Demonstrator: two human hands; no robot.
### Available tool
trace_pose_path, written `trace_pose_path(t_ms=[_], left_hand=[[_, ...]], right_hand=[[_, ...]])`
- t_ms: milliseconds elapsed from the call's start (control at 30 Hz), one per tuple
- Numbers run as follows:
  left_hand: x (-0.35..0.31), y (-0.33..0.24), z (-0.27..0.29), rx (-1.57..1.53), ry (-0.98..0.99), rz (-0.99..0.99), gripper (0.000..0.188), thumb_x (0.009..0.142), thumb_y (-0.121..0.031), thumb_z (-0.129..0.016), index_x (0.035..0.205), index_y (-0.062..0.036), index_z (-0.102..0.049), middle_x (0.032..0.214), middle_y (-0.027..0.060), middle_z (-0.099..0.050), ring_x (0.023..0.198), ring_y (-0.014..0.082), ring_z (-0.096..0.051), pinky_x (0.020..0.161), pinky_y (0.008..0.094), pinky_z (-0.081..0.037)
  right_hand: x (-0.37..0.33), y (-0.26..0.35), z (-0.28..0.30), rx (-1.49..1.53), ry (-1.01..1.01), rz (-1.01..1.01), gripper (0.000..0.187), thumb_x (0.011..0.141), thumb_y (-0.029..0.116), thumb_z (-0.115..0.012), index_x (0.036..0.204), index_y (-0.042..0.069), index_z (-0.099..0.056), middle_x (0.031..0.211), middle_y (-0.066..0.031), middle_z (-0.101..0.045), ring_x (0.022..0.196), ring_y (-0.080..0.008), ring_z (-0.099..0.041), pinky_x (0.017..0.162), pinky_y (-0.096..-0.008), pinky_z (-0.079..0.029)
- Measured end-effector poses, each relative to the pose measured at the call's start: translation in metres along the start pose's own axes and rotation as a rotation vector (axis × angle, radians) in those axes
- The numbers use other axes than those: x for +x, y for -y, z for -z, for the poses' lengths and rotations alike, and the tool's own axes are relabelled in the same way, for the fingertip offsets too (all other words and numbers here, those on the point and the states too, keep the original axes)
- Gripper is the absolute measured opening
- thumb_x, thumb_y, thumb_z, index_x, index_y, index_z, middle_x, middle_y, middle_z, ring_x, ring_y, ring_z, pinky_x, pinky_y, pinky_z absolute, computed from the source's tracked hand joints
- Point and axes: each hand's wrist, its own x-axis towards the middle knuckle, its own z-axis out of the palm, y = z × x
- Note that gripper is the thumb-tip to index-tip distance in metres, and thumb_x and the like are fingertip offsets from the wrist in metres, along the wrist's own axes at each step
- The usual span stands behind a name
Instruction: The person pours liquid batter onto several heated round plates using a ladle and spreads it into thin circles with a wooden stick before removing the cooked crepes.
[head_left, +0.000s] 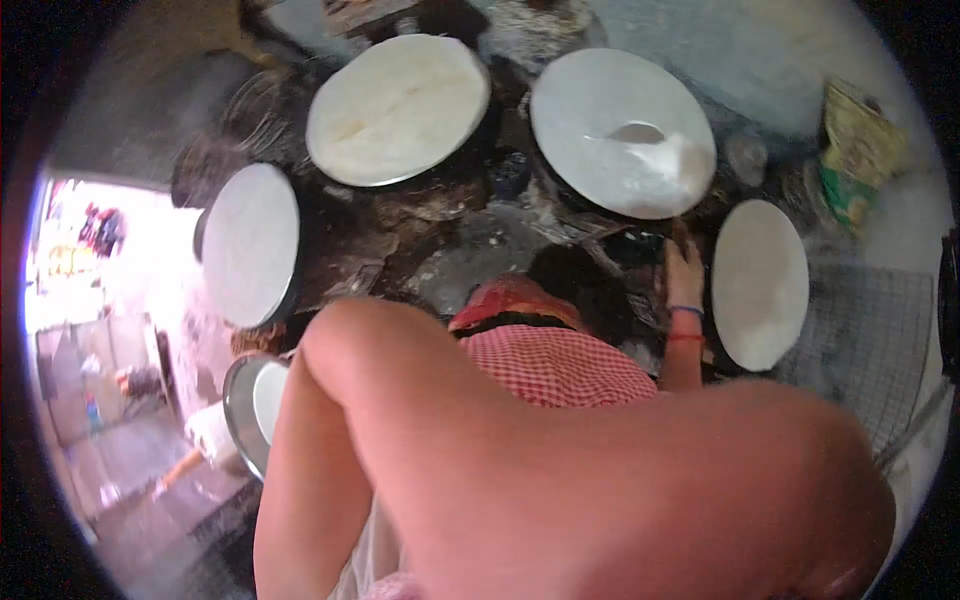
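Observation:
My right hand (684,275), with a blue and a red band at the wrist, reaches down between two wide round pans. On its right is a smaller pan with a smooth white surface (760,285). Up and left of it lies a larger pan with a glossy white surface (610,120). The fingertips merge with the dark, sooty area below, so what they touch is hidden. A bare bent limb (480,450) fills the foreground. Below the hand's left side lies red and white checked cloth (560,365). My left hand does not show.
Two more white-topped pans stand at the far middle (400,110) and left (250,245). A metal bowl (235,410) holds something white. A wire mesh (865,345) and a yellow-green packet (857,155) are at right. Another person's arm (180,468) shows at lower left.

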Motion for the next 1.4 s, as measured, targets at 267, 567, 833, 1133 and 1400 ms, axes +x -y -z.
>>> trace_pose_path(t_ms=[267, 567, 833, 1133, 1400], left_hand=[[-0.007, 0.033, 0.044, 0.106, -0.079, 0.029, 0.038, 0.091, -0.005, -0.072, 0.127, -0.009, -0.063, 0.08, 0.0006, -0.056, 0.056, 0.0068, -0.047, 0.046, 0.0225, -0.034], [-0.017, 0.087, 0.085, 0.053, -0.297, 0.177, 0.047, 0.093, -0.002, -0.068, 0.138, -0.0097, -0.058, 0.081, -0.0008, -0.055, 0.055, 0.0048, -0.046, 0.044, 0.0206, -0.035], [-0.025, 0.151, 0.101, -0.458, -0.444, 0.743, 0.06, 0.096, -0.005, -0.066, 0.153, -0.0152, -0.047, 0.084, -0.0019, -0.054, 0.056, 0.0041, -0.043, 0.045, 0.0192, -0.034], [0.092, 0.199, -0.011, -0.907, -0.215, 0.915, 0.043, 0.107, -0.018, -0.052, 0.147, -0.0028, -0.045, 0.081, 0.0024, -0.055, 0.048, 0.0057, -0.038, 0.04, 0.0213, -0.031], [0.113, 0.202, -0.084, -1.364, -0.293, 0.87, 0.017, 0.106, -0.012, -0.051, 0.122, -0.0074, -0.051, 0.085, 0.0042, -0.055, 0.057, 0.0089, -0.044, 0.048, 0.0245, -0.038]], right_hand=[[-0.061, 0.077, -0.005, 0.142, -0.083, -0.349, 0.068, 0.099, 0.043, -0.067, 0.145, -0.005, -0.051, 0.087, -0.0143, -0.072, 0.073, -0.0214, -0.065, 0.072, -0.0346, -0.055], [-0.059, 0.08, -0.055, 0.306, -0.119, -0.203, 0.056, 0.098, 0.024, -0.066, 0.147, 0.001, -0.051, 0.076, -0.005, -0.066, 0.05, -0.0139, -0.056, 0.043, -0.0311, -0.044], [-0.064, 0.133, -0.098, 0.489, 0.126, -0.419, 0.044, 0.105, 0.025, -0.059, 0.145, 0.007, -0.053, 0.083, -0.0019, -0.066, 0.054, -0.014, -0.053, 0.048, -0.0341, -0.046], [-0.006, 0.103, -0.021, 0.345, 0.118, -0.291, 0.048, 0.104, 0.032, -0.059, 0.142, 0.003, -0.054, 0.074, -0.0051, -0.062, 0.051, -0.0156, -0.055, 0.043, -0.0336, -0.045], [-0.076, 0.04, 0.023, 0.221, 0.266, 0.192, 0.035, 0.105, 0.029, -0.058, 0.129, 0.004, -0.062, 0.068, -0.0005, -0.058, 0.049, -0.0124, -0.052, 0.045, -0.031, -0.042]])
